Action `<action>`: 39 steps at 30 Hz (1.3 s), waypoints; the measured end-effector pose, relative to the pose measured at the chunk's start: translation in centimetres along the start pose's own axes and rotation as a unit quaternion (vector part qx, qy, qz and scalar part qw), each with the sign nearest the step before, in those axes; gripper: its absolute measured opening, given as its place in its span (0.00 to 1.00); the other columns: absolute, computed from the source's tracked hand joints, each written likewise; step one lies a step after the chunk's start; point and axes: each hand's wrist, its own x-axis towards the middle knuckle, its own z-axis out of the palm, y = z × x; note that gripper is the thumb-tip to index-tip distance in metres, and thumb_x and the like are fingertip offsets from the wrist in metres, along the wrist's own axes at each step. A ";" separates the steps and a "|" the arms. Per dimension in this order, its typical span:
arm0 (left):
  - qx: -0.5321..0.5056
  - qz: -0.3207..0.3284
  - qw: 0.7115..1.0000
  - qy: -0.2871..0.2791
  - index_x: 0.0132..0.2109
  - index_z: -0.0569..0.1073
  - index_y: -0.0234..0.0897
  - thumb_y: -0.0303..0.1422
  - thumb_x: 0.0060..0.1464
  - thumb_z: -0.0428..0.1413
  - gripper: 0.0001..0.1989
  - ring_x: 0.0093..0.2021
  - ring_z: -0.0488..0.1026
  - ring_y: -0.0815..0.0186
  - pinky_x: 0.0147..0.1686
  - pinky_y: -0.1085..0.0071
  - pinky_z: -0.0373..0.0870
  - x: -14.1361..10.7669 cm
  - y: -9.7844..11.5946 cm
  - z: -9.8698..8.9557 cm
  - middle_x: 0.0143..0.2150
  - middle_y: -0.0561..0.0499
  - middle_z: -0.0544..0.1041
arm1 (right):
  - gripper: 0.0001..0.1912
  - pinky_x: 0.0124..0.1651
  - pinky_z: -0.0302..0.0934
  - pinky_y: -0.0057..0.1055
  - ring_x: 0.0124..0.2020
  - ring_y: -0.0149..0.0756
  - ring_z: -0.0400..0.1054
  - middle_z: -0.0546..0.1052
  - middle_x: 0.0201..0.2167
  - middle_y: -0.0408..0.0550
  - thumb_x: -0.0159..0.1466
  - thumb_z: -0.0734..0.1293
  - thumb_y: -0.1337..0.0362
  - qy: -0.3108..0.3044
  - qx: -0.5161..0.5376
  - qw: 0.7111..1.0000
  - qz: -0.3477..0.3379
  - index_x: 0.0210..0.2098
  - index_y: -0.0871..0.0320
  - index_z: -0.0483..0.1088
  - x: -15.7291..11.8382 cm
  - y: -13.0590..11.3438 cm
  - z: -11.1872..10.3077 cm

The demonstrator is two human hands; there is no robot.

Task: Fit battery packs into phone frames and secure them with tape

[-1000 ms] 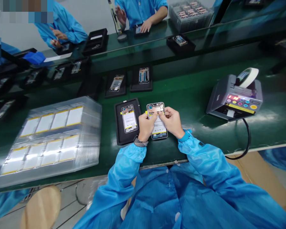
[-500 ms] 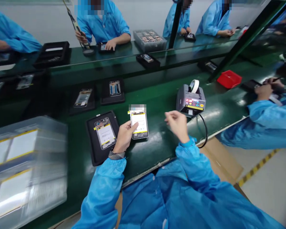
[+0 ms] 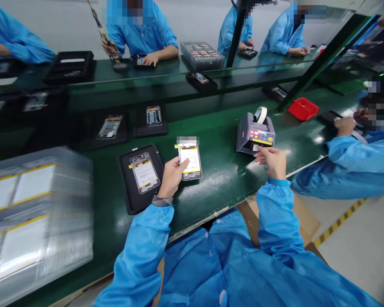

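My left hand (image 3: 173,175) is closed on the lower left edge of an opened phone (image 3: 196,174), its thumb lying over the white battery with yellow end strips. The phone is held just above the green bench. My right hand (image 3: 273,162) is at the front of a grey tape dispenser (image 3: 245,132), fingertips pinched at the short piece of tape (image 3: 255,147) that sticks out of it. A white tape roll (image 3: 260,114) sits in the dispenser's top. Left of my left hand, a second opened phone (image 3: 144,175) lies on a black tray (image 3: 129,198).
A clear plastic box (image 3: 73,213) of white batteries stands at the left. More opened phones lie on black trays (image 3: 161,128) behind. A red bin (image 3: 303,109) sits beyond the dispenser, near a slanted green post (image 3: 320,64). Co-workers in blue sit opposite and at the right.
My right hand has moved right, from in front of the dispenser to the tape at its outlet. My left hand still holds the phone, and the view has shifted slightly.
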 end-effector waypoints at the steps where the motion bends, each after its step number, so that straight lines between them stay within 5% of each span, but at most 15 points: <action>1: -0.001 0.002 1.000 -0.001 0.44 0.81 0.31 0.45 0.40 0.74 0.27 0.42 0.81 0.51 0.44 0.57 0.78 0.0 0.0 0.0 0.43 0.41 0.84 | 0.12 0.14 0.55 0.20 0.15 0.28 0.66 0.77 0.21 0.51 0.56 0.76 0.63 0.002 -0.003 1.000 0.004 0.25 0.62 0.72 0.0 0.0 0.0; 9: -0.027 0.025 0.999 -0.006 0.45 0.80 0.32 0.44 0.43 0.73 0.25 0.46 0.81 0.51 0.48 0.56 0.77 0.2 -0.1 0.2 0.46 0.41 0.83 | 0.07 0.17 0.57 0.23 0.14 0.28 0.63 0.70 0.15 0.44 0.53 0.72 0.71 0.019 0.011 1.000 -0.019 0.21 0.60 0.72 -1.0 -0.3 0.6; 11: -0.033 0.028 0.999 -0.003 0.45 0.80 0.32 0.43 0.44 0.72 0.25 0.47 0.81 0.51 0.49 0.56 0.77 0.1 -0.2 0.3 0.46 0.41 0.83 | 0.04 0.17 0.55 0.23 0.14 0.26 0.60 0.69 0.15 0.42 0.52 0.73 0.67 -0.026 0.048 0.997 -0.050 0.25 0.60 0.75 -3.3 -0.2 2.3; 16: -0.036 0.035 0.999 0.006 0.47 0.80 0.33 0.44 0.45 0.71 0.25 0.50 0.79 0.51 0.51 0.57 0.76 0.0 -0.4 0.6 0.49 0.41 0.83 | 0.15 0.19 0.55 0.26 0.16 0.28 0.59 0.70 0.16 0.41 0.55 0.76 0.53 -0.231 0.043 0.971 -0.044 0.31 0.59 0.77 -11.0 0.6 9.0; 19: -0.033 0.037 0.999 0.011 0.47 0.80 0.33 0.44 0.45 0.71 0.25 0.51 0.79 0.51 0.52 0.57 0.75 -0.1 -0.5 0.7 0.49 0.41 0.83 | 0.17 0.21 0.55 0.26 0.17 0.29 0.61 0.71 0.16 0.42 0.55 0.76 0.50 -0.288 0.032 0.956 -0.046 0.30 0.59 0.76 -13.3 0.9 11.7; 39: -0.042 0.041 0.998 0.020 0.46 0.80 0.33 0.44 0.45 0.72 0.25 0.48 0.80 0.52 0.50 0.58 0.76 0.0 -0.3 0.6 0.47 0.42 0.83 | 0.15 0.25 0.51 0.29 0.18 0.29 0.54 0.64 0.16 0.37 0.59 0.72 0.51 -0.244 -0.072 0.956 -0.146 0.30 0.56 0.70 -13.3 2.2 12.8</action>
